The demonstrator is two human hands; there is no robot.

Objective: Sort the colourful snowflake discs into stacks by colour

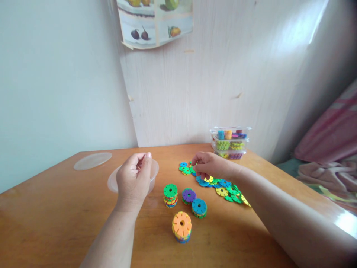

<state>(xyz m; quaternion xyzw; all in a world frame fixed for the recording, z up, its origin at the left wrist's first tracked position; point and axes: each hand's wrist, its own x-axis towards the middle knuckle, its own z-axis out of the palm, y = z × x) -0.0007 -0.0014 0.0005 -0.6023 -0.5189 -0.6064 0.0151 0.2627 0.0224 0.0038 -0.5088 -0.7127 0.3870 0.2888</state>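
My left hand (135,182) is closed, thumb pressed to curled fingers, in front of a clear round plastic bowl (153,173); whatever it may hold is hidden. Over a loose spread of notched plastic discs (224,183), my right hand (208,163) has its fingers curled down and together. A yellow disc (208,179) shows just under those fingers, and I cannot tell whether they grip one. Between my hands stand stacks of discs: a green-topped stack (170,194), a purple-topped stack (189,195), a blue-topped stack (199,207) and, nearest me, an orange-topped stack (182,226).
A round translucent lid (93,161) lies on the wooden table (55,216) at the left. Clear boxes (231,143) of sorted discs are piled at the back right. The wall (178,96) rises behind the table, and pink fabric (329,130) is at the far right.
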